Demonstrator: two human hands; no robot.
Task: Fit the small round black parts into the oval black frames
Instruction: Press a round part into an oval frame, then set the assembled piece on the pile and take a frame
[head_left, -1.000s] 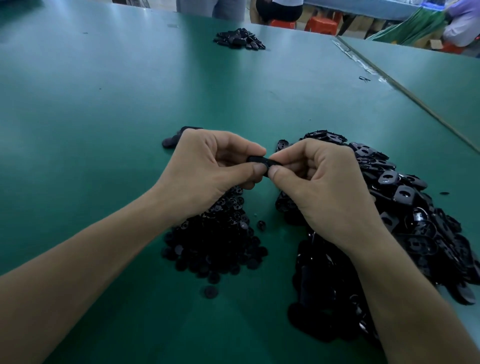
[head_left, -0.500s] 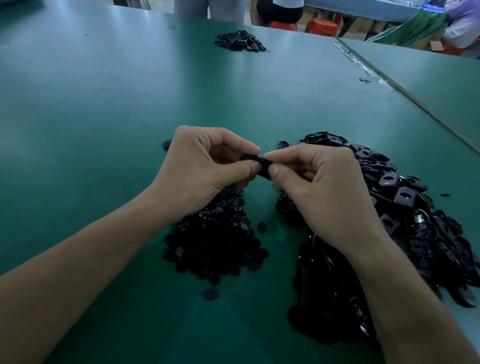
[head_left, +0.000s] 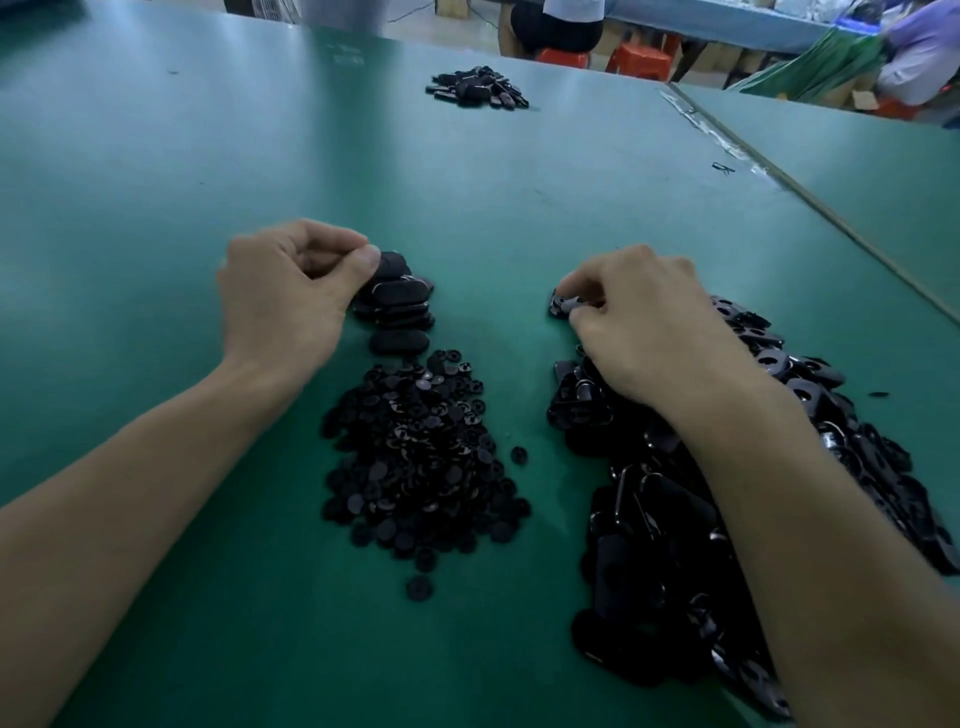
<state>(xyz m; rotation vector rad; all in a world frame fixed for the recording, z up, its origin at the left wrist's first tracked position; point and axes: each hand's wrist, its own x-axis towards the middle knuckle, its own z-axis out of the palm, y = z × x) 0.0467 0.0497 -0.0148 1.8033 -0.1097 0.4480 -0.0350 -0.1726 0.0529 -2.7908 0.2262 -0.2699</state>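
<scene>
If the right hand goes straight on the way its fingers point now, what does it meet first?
The right hand, pinching a black frame, points left over bare green table. First in that line is probably the small stack of oval pieces beside the left hand, though height is hard to judge.

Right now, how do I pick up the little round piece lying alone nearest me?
Pinch the lone round part by its rim from straight above. It lies flat on the table, apart from the pile, so fingers should fit either side.
</scene>
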